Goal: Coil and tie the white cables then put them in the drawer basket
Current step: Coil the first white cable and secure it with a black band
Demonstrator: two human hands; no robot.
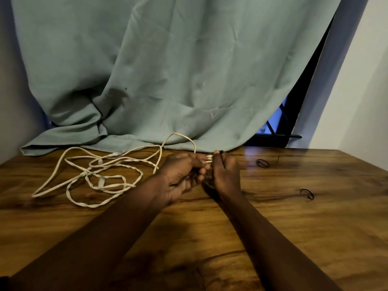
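Observation:
Several white cables [100, 175] lie tangled in loose loops on the left half of the wooden table [273, 227]. One strand arcs up from the tangle and runs into my left hand [180, 175], whose fingers curl round a small bundle of white cable turns [209, 159]. My right hand [224, 173] meets it from the right and pinches the same bundle, with a dark band at its fingertips. Most of the bundle is hidden between the two hands.
Two black elastic bands lie on the table to the right, one [262, 163] near the back and one [307, 193] further right. A green curtain [168, 80] drapes onto the table's back edge. A dark window gap [279, 122] shows at the right.

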